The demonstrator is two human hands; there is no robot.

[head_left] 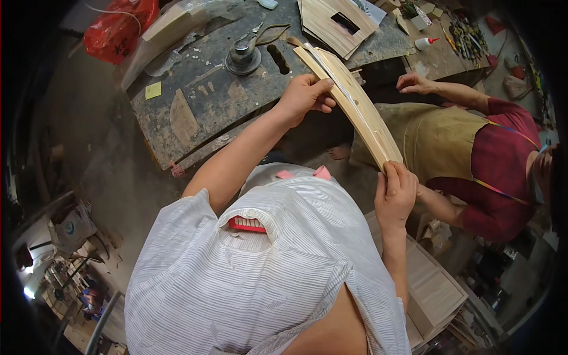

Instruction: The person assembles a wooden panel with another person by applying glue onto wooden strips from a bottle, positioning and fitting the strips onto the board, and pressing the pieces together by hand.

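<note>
A long, pale wooden piece [355, 105], with a shiny clear strip running along its length, is held up slantwise between my two hands. My left hand [306, 97] grips its near-left edge toward the far end, thumb on top and fingers curled beneath. My right hand [395, 194] pinches the near end, thumb and fingers pressed against the wood. Beyond the piece stands the dark, worn workbench [207, 121]. A round grey metal tool [242, 58], like a disc sander, sits on it.
On the right a co-worker in a tan apron [426, 139] stands close, one hand [415, 84] near the bench. Wooden panels [322, 26], a white glue bottle [424, 44] and a yellow note [153, 90] lie on the worktops. Wooden boxes [435, 287] stand lower right; a red bag [115, 38] far left.
</note>
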